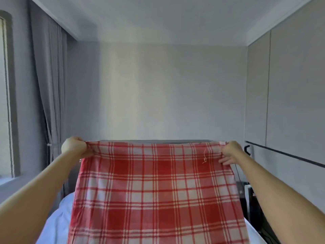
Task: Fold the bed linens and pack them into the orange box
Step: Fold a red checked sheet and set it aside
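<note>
The person faces the far wall (167, 88) with both bare arms stretched forward, holding a red-and-white plaid cloth (154, 191) up in the air by its 2 top corners. The left hand (74, 147) has its fingers curled tight around the bunched left corner, with the back of the hand turned up and outward. The right hand (230, 153) pinches the right corner, with the fingers folded onto the front of the fabric just below the top hem.

Between the 2 hands the top edge runs taut and nearly level, lining up with the dark headboard (154, 141) behind it. From there the cloth hangs as 1 flat sheet, widening toward me and running out past the bottom of the view. It covers most of the bed, so the pale bed sheet (58, 217) shows only on either side of it.

A loose pale thread (204, 156) dangles on the fabric just beside the right hand.

A grey curtain (49, 85) hangs in long folds at the left, next to a window (5, 103) at the far left edge. Flat-fronted cabinets (290, 85) line the right wall. Low on the right, beside the bed, stand some dark items (249, 199), too dim for me to tell what they are.
</note>
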